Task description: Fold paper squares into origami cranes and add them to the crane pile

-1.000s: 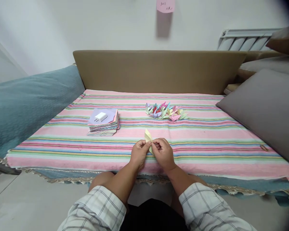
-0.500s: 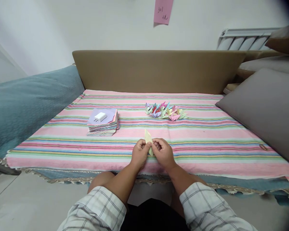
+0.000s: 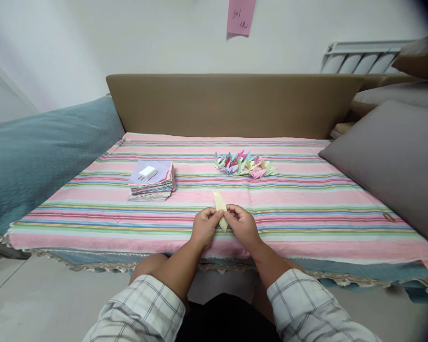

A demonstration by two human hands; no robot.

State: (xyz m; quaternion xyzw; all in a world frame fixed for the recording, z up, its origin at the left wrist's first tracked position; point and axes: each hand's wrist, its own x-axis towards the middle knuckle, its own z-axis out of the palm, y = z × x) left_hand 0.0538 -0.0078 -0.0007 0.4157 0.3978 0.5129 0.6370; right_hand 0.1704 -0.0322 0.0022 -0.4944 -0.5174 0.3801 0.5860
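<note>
A narrow, pale yellow piece of folded origami paper is held between both hands above the striped cloth, its pointed tips facing away from me. My left hand pinches its left edge with thumb and fingers. On the right edge, my right hand grips it the same way, the two thumbs nearly meeting over its middle. Beyond the hands lies a cluster of folded paper cranes in several colours. To the left sits a stack of coloured paper sheets with a white charger plug on top.
The striped cloth covers the sofa seat, with a brown backrest behind. A blue-covered armrest bounds the left side, and a grey cushion the right. A small brown loop lies near the cushion.
Both hands have shifted their pinch slightly on the yellow paper, which now shows a broader face and split tips at its far end. The other things stay in place.
</note>
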